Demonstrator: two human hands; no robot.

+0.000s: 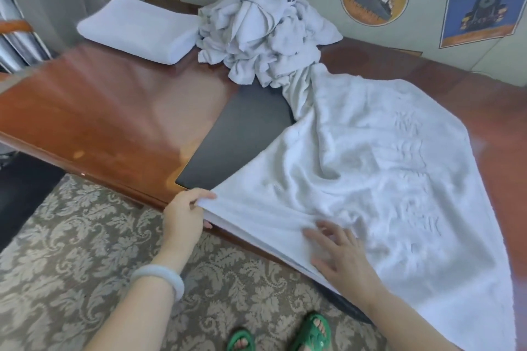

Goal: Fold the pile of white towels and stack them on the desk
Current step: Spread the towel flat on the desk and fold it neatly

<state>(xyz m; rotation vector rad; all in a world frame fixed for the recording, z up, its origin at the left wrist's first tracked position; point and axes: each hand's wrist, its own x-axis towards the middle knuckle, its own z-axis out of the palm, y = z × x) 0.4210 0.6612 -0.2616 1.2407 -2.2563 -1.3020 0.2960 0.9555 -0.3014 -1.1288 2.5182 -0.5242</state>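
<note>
White terry cloth of one spread towel lay over the near edge of the counter. The left hand pinched its near corner, and the right hand rested flat on it with straight fingers. This towel was not yet folded. Farther back sat the crumpled pile, touching its far end. Only one folded towel lay at the far left, so most of the work seemed to remain.

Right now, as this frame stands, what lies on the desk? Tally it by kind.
Folded towel: 1
Spread towel: 1
Crumpled towel pile: 1 (the towels inside it cannot be counted)
Dark mat: 1
Total: 4
</note>
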